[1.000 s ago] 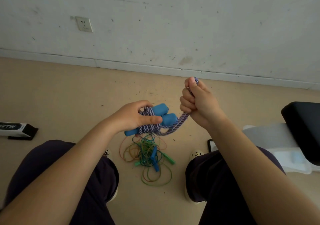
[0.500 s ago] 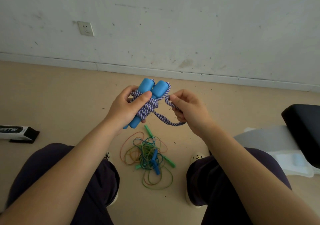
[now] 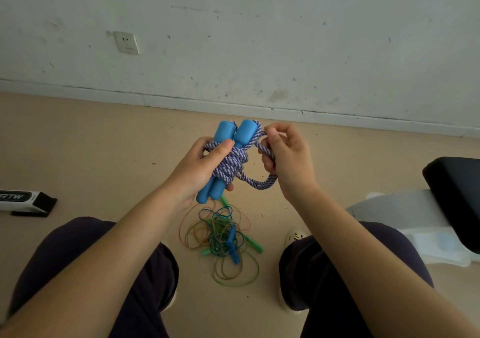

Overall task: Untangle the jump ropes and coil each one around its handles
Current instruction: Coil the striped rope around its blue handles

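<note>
My left hand [image 3: 200, 168] grips two blue foam handles [image 3: 235, 135] held side by side and upright, my thumb pressing on the purple-and-white braided rope [image 3: 231, 162] coiled around their middle. A loose loop of that rope [image 3: 263, 181] hangs to the right. My right hand [image 3: 288, 156] pinches the rope's free part beside the top of the right handle. On the floor between my feet lies a tangle of thin jump ropes [image 3: 223, 236] in green, orange and blue, with green handles [image 3: 255, 244] and a blue handle [image 3: 232, 244].
A black-and-white box [image 3: 24, 200] lies on the floor at the left. A black cushion on a white stand [image 3: 441, 218] sits at the right. The wall with a socket [image 3: 126, 42] is ahead. My knees [image 3: 91, 259] flank the tangle.
My left hand raised the wrapped handles from low and tilted to upright. My right hand came down from its high pull and now pinches the rope close beside the handles.
</note>
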A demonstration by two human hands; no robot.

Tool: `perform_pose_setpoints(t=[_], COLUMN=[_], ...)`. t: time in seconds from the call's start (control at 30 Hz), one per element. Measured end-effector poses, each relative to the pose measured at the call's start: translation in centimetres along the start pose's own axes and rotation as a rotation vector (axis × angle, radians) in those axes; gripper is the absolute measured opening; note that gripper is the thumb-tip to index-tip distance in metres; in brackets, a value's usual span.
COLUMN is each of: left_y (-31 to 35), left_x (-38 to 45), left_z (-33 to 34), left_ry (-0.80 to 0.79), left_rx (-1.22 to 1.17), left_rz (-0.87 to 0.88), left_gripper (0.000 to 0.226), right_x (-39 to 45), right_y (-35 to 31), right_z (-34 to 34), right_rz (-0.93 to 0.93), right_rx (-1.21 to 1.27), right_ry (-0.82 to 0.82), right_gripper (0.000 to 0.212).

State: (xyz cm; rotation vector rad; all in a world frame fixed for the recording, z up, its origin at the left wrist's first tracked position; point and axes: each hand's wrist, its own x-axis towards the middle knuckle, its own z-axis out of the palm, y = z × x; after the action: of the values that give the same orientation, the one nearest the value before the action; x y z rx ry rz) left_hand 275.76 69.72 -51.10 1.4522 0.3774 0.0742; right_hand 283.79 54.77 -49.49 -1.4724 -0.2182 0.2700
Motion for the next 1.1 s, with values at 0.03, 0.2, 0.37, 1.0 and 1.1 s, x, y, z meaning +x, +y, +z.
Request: perform_pose_setpoints(t=[0.03, 0.2, 0.37, 1.0, 1.1], left_y=[0.0, -0.1, -0.2, 0.7, 0.7], left_x=[-0.1, 0.0, 0.4, -0.2, 0.0], left_z=[0.1, 0.5, -0.1, 0.1, 0.0], left_ry=[-0.011, -0.014, 0.047, -0.117, -0.100], left_rx=[-0.004, -0.041, -0.025, -0.068, -0.099], left_rz=[-0.009, -0.035, -0.073, -0.065, -0.064], left_gripper=[0.054, 0.060, 0.049, 0.037, 0.044], right_x=[0.0, -0.2, -0.3, 0.0, 0.0], right_y=[-0.1, 0.4, 0.4, 0.0, 0.3], right_z=[0.0, 0.6, 0.1, -0.6, -0.6], right_rz=[0.005, -0.063, -0.124, -0.170, -0.083], right_rx=[-0.002, -0.126, -0.344, -0.376, -0.403], right_ry=[0.008, -0.050, -0.143, -0.170, -0.257], right_gripper=[0.006, 0.019, 0.041, 0.026, 0.030])
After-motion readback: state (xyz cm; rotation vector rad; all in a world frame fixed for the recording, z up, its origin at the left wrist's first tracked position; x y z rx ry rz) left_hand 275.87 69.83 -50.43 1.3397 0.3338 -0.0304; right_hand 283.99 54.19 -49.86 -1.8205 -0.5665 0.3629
